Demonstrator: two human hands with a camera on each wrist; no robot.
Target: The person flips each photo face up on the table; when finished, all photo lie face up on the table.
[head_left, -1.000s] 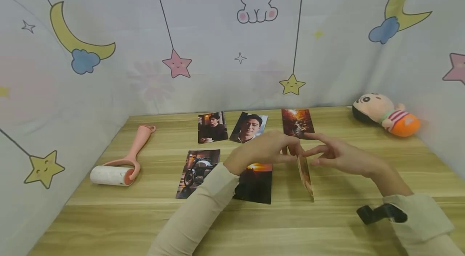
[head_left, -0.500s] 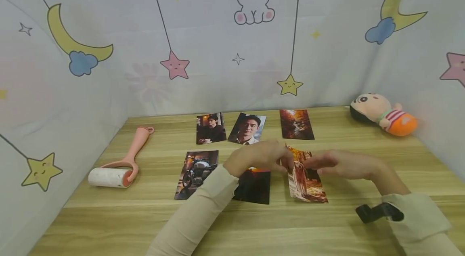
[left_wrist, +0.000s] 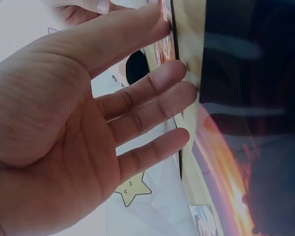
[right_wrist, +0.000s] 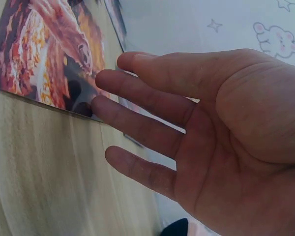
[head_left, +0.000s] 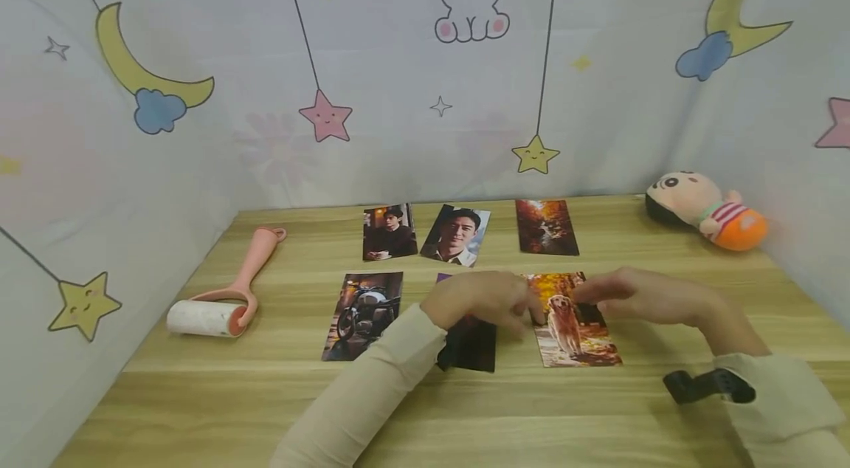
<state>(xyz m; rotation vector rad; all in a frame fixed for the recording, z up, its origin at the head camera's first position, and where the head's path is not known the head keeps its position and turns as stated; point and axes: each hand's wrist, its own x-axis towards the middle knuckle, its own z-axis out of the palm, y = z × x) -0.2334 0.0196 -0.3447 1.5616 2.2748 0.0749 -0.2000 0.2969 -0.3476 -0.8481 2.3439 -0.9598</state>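
Note:
A photo of a golden retriever among autumn leaves (head_left: 567, 335) lies face up on the wooden table, between the two hands. At its left edge is my left hand (head_left: 481, 300), fingers extended, fingertips touching or just over the photo. My right hand (head_left: 664, 298) is at the upper right edge with its fingers extended; in the right wrist view the fingertips (right_wrist: 101, 105) meet the photo's border. Neither hand grips anything. Under the left hand lies a sunset photo (head_left: 478, 351), partly covered by that hand and sleeve.
A motorcycle photo (head_left: 365, 313) lies at left. Behind are a photo of a seated person (head_left: 389, 235), a portrait photo (head_left: 454, 235) and an autumn stream photo (head_left: 547, 226). A pink-handled lint roller (head_left: 255, 261) is far left; a plush doll (head_left: 707, 211) lies back right.
The dog photo stood on edge between the hands, then tipped down and now lies flat, slightly farther right. The fingers have loosened from it, and the right hand has shifted right.

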